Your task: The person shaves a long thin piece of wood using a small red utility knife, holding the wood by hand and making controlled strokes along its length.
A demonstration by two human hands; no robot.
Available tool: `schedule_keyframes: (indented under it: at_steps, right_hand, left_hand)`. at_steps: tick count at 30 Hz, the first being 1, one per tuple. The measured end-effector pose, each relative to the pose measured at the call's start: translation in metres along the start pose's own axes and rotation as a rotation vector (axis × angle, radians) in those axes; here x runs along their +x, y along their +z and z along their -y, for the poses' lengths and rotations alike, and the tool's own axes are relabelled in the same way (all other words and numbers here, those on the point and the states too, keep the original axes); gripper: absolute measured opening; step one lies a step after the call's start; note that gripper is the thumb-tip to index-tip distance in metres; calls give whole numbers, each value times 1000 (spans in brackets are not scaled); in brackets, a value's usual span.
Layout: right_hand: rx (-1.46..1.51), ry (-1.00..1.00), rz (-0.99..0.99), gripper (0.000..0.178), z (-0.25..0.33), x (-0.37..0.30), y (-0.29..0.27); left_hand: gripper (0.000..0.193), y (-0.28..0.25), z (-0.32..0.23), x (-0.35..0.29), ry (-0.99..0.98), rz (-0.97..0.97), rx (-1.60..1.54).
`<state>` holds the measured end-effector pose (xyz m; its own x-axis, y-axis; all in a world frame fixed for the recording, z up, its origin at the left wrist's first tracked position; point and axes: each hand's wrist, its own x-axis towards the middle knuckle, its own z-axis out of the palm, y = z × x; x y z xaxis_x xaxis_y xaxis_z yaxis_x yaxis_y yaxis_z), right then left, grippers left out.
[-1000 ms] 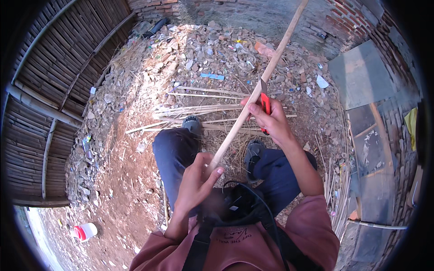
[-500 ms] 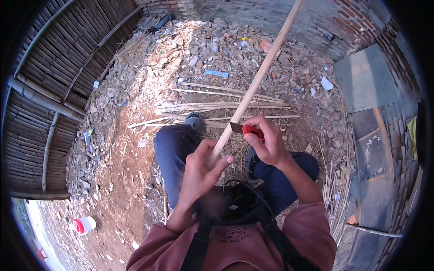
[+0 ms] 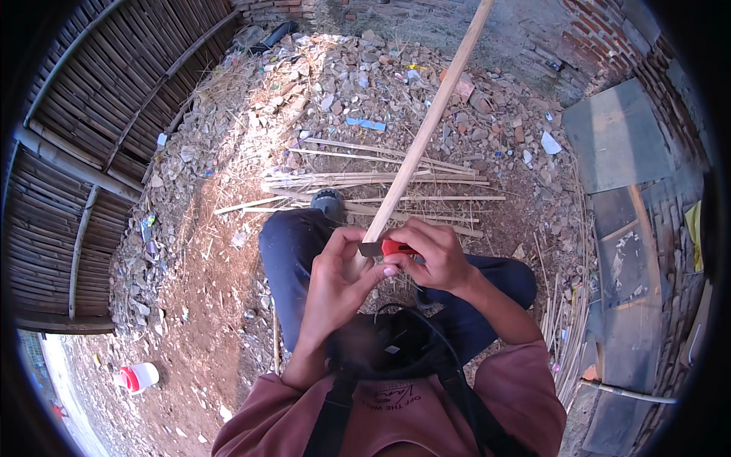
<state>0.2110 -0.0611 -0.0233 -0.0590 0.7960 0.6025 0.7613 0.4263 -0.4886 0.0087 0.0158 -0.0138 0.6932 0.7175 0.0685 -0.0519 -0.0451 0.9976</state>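
Observation:
A long pale strip of wood or bamboo [image 3: 426,129] slants up and away to the right, its near end in my left hand [image 3: 339,278], fingers closed round it. My right hand [image 3: 434,259] grips a red-handled knife [image 3: 396,247]. Its short dark blade [image 3: 370,249] lies across the strip close to my left fingers, and the thumbs of both hands nearly meet just below it. Beyond my hands, several thin split strips [image 3: 381,179] lie on the ground by my shoe [image 3: 327,202].
Rubble and litter [image 3: 350,84] spread toward a brick wall [image 3: 601,38]. A slatted bamboo fence [image 3: 84,99] stands at left, with a red and white container [image 3: 139,378] on the dirt nearby. Grey panels [image 3: 620,137] lean at right, beside a bundle of thin strips [image 3: 567,343].
My right hand has brought the knife down along the strip toward my left hand. The strip's far end has shifted slightly left.

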Motion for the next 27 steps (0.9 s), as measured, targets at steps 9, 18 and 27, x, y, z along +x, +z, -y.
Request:
schedule_keyframes:
  at_steps: [9,18,27]
  right_hand:
    - [5,-61,-32,31,2,1,2]
    - [-34,13,-44,32,6,0,1]
    - [-89,85,-76,33,10,-1,3]
  left_hand:
    - [52,2,-1,-3,-41,-42,-155]
    - [43,12,3,0,21,-148,-138]
    - [38,15,10,-1,-15,-178,49]
